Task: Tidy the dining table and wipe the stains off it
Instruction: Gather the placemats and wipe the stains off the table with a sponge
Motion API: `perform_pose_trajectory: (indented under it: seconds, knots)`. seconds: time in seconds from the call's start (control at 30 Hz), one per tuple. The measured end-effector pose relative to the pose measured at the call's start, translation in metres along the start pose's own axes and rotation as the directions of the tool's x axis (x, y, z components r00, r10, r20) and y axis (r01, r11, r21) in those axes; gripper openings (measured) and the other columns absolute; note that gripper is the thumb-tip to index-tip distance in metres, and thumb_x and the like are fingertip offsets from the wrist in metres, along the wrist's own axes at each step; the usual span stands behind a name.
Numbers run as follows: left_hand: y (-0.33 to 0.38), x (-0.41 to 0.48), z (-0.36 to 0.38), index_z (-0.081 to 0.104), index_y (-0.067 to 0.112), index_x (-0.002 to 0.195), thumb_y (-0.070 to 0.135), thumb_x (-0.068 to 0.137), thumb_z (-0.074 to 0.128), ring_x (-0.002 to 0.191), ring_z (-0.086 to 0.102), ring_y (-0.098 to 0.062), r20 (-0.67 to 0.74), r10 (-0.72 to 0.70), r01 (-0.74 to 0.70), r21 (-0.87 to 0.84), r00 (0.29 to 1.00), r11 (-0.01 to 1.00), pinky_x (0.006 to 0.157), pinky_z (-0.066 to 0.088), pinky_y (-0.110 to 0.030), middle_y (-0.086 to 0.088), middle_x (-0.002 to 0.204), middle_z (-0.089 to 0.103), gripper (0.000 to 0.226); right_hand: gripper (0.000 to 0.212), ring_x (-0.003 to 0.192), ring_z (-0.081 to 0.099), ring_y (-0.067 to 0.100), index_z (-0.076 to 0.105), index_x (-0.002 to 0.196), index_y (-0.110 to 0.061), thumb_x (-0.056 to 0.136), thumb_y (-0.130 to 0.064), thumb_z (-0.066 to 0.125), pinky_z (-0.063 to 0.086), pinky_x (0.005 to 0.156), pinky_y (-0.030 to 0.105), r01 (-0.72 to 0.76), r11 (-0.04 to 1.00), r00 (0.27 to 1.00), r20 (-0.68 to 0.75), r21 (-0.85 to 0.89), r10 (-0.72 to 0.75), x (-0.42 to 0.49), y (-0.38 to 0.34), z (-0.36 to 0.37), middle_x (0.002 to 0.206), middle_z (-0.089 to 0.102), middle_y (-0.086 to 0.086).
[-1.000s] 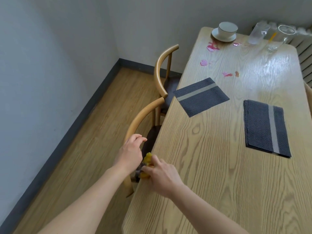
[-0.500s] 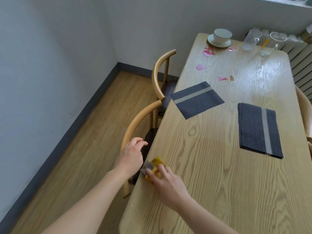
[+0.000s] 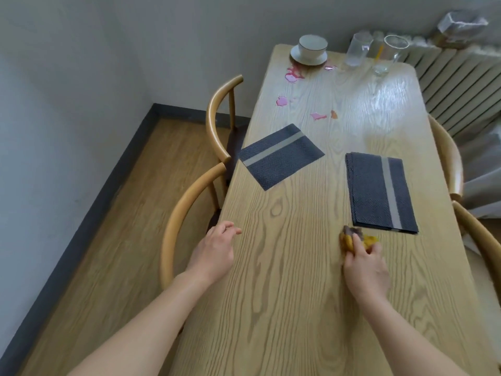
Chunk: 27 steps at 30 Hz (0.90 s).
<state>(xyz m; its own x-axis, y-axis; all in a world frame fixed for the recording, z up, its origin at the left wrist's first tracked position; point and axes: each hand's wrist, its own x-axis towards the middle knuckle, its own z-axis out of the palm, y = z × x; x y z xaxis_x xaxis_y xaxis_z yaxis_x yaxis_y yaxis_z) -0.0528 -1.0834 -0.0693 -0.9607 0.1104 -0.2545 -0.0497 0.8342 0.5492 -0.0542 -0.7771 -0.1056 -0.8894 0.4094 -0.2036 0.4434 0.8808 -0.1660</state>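
Note:
My right hand point(image 3: 366, 267) grips a yellow and grey sponge point(image 3: 355, 238) on the wooden table point(image 3: 284, 267), just below the near corner of the right dark placemat point(image 3: 378, 194). My left hand point(image 3: 214, 251) hovers at the table's left edge with fingers loosely curled, holding nothing. A second dark placemat point(image 3: 280, 156) lies skewed near the left edge. Pink stains point(image 3: 294, 74) and smaller pink spots point(image 3: 282, 101) mark the far end of the table. Behind them stand a white bowl on a saucer point(image 3: 311, 48) and two clear glasses point(image 3: 357, 51).
Two curved wooden chairs point(image 3: 187, 210) are tucked in along the left side, and chair backs point(image 3: 450, 164) show on the right. A radiator point(image 3: 461, 85) runs along the far right wall. Bare wood floor lies to the left.
My right hand has carried the sponge from the table's left edge rightward across the top to beside the right placemat. My left hand stayed near the left edge.

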Motion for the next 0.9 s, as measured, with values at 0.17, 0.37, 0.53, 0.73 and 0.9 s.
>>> perform_pose_trajectory:
  seconds: [0.17, 0.37, 0.53, 0.73, 0.9]
  knots:
    - [0.012, 0.012, 0.004, 0.048, 0.020, 0.135, 0.005, 0.093, 0.043, 0.131, 0.039, -0.015, 0.027, 0.029, -0.029, 0.004, 0.999, 1.000, 0.106, 0.039, -0.033, 0.006, 0.142, 0.039, 0.045, 0.052, 0.099, 0.051, 0.035, 0.035, 0.147, -0.021, 0.095, -0.026, 0.043, 0.044, 0.078, 0.038, -0.073, 0.997, 0.997, -0.038, 0.009, 0.074, -0.005, 0.001, 0.002, 0.121, 0.038, 0.016]
    - [0.015, 0.021, 0.008, 0.048, 0.021, 0.135, 0.007, 0.093, 0.043, 0.133, 0.036, -0.014, 0.032, 0.040, -0.041, 0.031, 0.999, 0.999, 0.108, 0.036, -0.031, 0.005, 0.143, 0.038, 0.045, 0.059, 0.104, 0.051, 0.026, 0.026, 0.149, -0.028, 0.094, -0.024, 0.047, 0.048, 0.080, 0.033, 0.388, 0.921, 0.915, 0.108, 0.024, -0.388, -0.053, -0.077, 0.018, 0.141, 0.033, 0.011]
    - [0.017, 0.024, 0.002, 0.048, 0.021, 0.134, 0.007, 0.092, 0.044, 0.132, 0.038, -0.014, 0.004, 0.053, -0.053, 0.051, 0.999, 0.997, 0.105, 0.036, -0.029, 0.006, 0.141, 0.039, 0.045, 0.061, 0.090, 0.060, 0.026, 0.040, 0.142, -0.028, 0.085, -0.019, 0.061, 0.057, 0.066, 0.034, 0.651, 0.759, 0.744, 0.183, 0.016, -0.643, -0.070, -0.086, 0.037, 0.126, 0.048, 0.011]
    - [0.016, 0.026, -0.003, 0.048, 0.020, 0.135, 0.009, 0.093, 0.046, 0.132, 0.037, -0.014, -0.013, 0.056, -0.055, 0.068, 0.998, 0.996, 0.104, 0.038, -0.030, 0.005, 0.141, 0.039, 0.044, 0.055, 0.095, 0.058, 0.024, 0.035, 0.146, -0.033, 0.093, -0.035, 0.050, 0.050, 0.080, 0.032, 0.346, 0.938, 0.934, 0.093, 0.009, -0.346, -0.010, -0.035, 0.001, 0.132, 0.041, 0.006]
    - [0.019, 0.027, -0.003, 0.046, 0.021, 0.136, 0.011, 0.093, 0.047, 0.132, 0.038, -0.013, -0.012, 0.073, -0.072, 0.070, 0.997, 0.995, 0.103, 0.038, -0.027, 0.006, 0.142, 0.038, 0.044, 0.050, 0.084, 0.057, 0.032, 0.044, 0.141, -0.024, 0.092, -0.029, 0.050, 0.047, 0.075, 0.035, -0.079, 0.994, 0.997, 0.014, 0.069, 0.079, 0.013, 0.021, -0.018, 0.120, 0.041, 0.013]
